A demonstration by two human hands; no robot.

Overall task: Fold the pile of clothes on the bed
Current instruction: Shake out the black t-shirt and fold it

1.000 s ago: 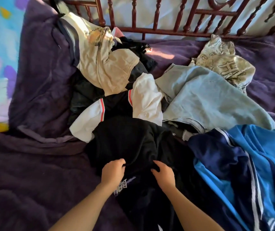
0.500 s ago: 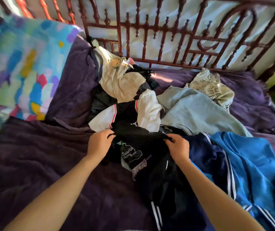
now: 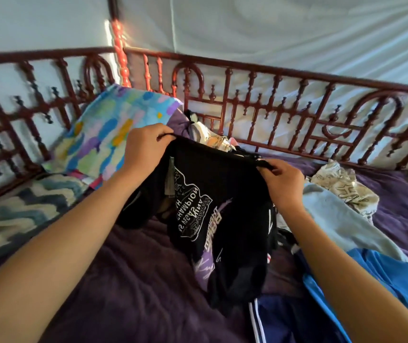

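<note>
Left grip (image 3: 146,147) and right grip (image 3: 282,181) each pinch the top edge of the black printed fabric T-shirt (image 3: 219,191); seemingly soft and light, it hangs limp below them.

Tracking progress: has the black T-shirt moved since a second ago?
Yes. Left hand and right hand have lifted the black T-shirt upward from the purple blanket.
</note>
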